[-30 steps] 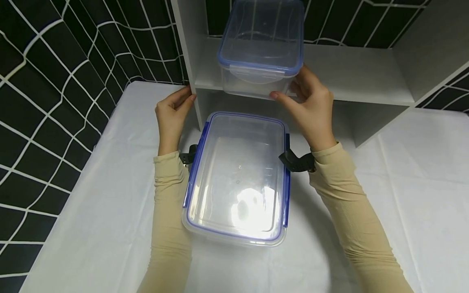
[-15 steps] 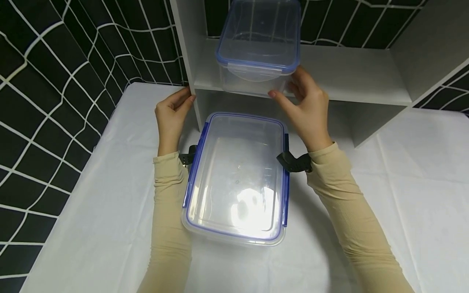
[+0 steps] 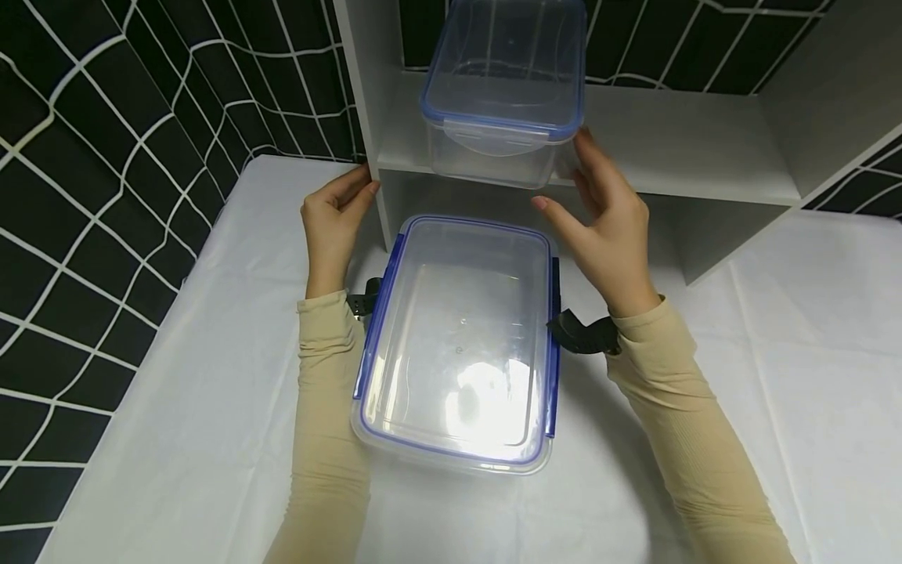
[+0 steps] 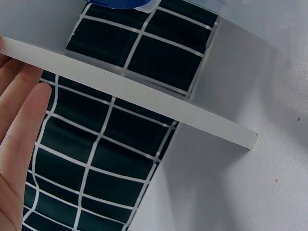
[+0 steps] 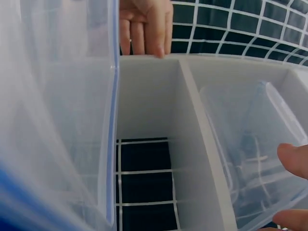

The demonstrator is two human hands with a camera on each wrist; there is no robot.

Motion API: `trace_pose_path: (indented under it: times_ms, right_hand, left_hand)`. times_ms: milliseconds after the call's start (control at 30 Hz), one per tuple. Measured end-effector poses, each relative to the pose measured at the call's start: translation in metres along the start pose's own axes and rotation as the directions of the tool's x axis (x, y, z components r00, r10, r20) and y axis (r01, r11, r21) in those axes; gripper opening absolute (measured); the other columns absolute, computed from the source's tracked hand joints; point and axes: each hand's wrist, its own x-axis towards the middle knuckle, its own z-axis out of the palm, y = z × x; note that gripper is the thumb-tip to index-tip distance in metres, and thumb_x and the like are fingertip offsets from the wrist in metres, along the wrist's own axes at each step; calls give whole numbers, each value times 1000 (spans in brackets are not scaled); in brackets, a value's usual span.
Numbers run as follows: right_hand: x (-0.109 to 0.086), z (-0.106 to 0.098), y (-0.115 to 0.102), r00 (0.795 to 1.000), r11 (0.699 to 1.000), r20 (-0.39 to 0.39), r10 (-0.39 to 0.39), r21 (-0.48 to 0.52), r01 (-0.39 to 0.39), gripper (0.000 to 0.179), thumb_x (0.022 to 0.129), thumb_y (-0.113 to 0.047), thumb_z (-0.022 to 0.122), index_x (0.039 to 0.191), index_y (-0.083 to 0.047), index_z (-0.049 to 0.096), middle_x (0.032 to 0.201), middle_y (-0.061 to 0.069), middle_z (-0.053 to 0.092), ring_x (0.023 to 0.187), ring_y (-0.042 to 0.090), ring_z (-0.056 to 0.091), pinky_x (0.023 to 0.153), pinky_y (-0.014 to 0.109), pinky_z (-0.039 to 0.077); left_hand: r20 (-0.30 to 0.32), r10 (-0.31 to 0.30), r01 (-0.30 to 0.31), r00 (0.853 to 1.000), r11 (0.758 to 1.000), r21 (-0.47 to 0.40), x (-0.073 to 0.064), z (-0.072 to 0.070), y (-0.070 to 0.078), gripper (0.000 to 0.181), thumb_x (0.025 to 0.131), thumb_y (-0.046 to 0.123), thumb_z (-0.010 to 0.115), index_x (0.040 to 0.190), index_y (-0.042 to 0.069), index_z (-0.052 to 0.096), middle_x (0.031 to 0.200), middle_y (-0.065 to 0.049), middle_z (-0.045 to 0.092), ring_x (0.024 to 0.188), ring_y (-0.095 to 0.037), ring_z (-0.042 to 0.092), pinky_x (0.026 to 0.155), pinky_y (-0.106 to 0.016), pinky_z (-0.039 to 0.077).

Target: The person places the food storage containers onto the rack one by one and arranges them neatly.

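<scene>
In the head view my left hand (image 3: pixel 334 219) rests its fingertips against the left panel (image 3: pixel 362 94) of a white shelf unit, thumb tip at its front edge. A clear lidded food container (image 3: pixel 493 160) with a blue rim sits on the upper shelf board, its near end slightly past the front edge. Beside its lower right corner is my right hand (image 3: pixel 609 223), thumb apart from the wall and fingers extended along the right side. The right wrist view shows this hand's thumb (image 5: pixel 293 159) spread away from the container. A larger clear food container (image 3: pixel 454 345) lies closed before the shelf.
The shelf board (image 3: pixel 683 149) stretches on to the right of the smaller container, up to the right panel (image 3: pixel 831 102). White cloth (image 3: pixel 197 392) covers the table. A black backdrop with white netting (image 3: pixel 92 235) stands at the left and behind.
My right hand has loosened from the smaller container and drawn slightly right and down, its thumb coming off the wall. The left hand and the larger container stay put.
</scene>
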Motion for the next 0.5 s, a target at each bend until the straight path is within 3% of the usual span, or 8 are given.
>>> trace_pose_path:
  times_ms: [200,500]
  right_hand:
    - [-14,-10,-6,998,998,28,49,-30,-48,64,79,2,73,136,5,45,145,12,41,132,15,40,105,29,38]
    - [-37,-21,-5,992,996,119,52,-79,-42,68,79,3,73,139,3,41,146,8,38,134,14,36,106,26,36]
  left_hand:
    - [0,3,-3,1000,1000,2,0,-1,0,26,87,5,67,111,-6,66,109,-18,66,100,-27,65,84,-25,54]
    - [-3,-10,10,1000,1000,1,1,0,0,26,87,2,66,111,-9,65,110,-20,66,99,-25,66,84,-25,54]
